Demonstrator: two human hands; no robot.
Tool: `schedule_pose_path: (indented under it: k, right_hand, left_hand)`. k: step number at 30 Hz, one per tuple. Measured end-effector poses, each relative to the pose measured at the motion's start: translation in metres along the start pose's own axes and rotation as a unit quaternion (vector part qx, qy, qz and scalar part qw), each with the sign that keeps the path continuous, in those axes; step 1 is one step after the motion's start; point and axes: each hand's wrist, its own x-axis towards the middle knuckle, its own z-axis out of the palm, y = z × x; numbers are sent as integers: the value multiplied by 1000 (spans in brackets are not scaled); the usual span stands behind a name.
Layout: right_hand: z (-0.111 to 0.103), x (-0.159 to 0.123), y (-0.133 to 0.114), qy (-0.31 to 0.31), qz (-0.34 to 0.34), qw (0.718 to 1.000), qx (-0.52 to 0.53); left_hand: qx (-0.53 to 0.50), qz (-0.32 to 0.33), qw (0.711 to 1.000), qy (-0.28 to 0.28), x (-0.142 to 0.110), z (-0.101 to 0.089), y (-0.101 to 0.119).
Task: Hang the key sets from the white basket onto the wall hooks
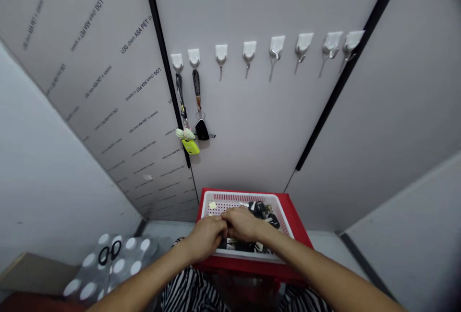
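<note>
My left hand [208, 236] and my right hand [242, 223] meet over the near left part of a white plastic basket [285, 218]. Both have their fingers curled together, and a dark item shows just under them; what they pinch is hidden. Several keys with dark fobs [260, 209] lie in the basket, mostly at its right and near side. On the wall above, a black strap with a yellow-green key case [190, 146] hangs from the leftmost hook. Beside it, a braided strap with a black car key [202, 130] hangs from the second hook.
The basket stands on a red stool [300, 225] against the wall. More white adhesive hooks [249, 50] run in a row to the right. At lower left are a pack of bottles with white caps [118, 265], black-handled scissors [110, 253] and a cardboard box [36, 273].
</note>
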Motion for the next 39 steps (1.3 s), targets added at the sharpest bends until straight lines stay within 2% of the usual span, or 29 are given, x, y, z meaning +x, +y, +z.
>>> schedule_pose_path:
  k: [4, 7, 12, 15, 19, 23, 27, 30, 33, 36, 39]
  right_hand:
    - [-11, 4, 2, -42, 31, 999, -15]
    - [-10, 5, 4, -47, 41, 998, -29]
    - [3, 9, -1, -15, -6, 999, -44]
    - [3, 9, 1, -11, -37, 998, -50]
    - [-14, 3, 13, 4, -8, 1000, -6]
    - [-40, -3, 18, 66, 18, 991, 112]
    - [-65, -4, 15, 116, 3, 970, 216]
    - [-84, -1, 15, 158, 4, 948, 275]
    - [-106, 7, 16, 225, 11, 906, 358]
    - [-138, 19, 11, 294, 11, 855, 427]
    - [-175, 30, 2, 371, -14, 822, 432]
  left_hand:
    - [9, 7, 1000, -5, -2, -1, 0]
    - [1, 9, 1000, 9, -2, 1, -4]
    - [-20, 6, 1000, 17, 0, 4, -7]
    - [-34, 5, 999, 28, -1, 2, -4]
    - [-72, -16, 993, 94, -4, -4, -1]
    - [-140, -61, 974, 167, 5, -10, 2]
    - [-225, -65, 954, 187, 27, -19, 10]
    - [-327, -68, 922, 194, 44, -33, 19]
    - [-394, -94, 886, 227, 59, -59, 26]
    - [-376, -82, 879, 280, 73, -93, 32]
    - [-332, -45, 879, 338, 86, -130, 38]
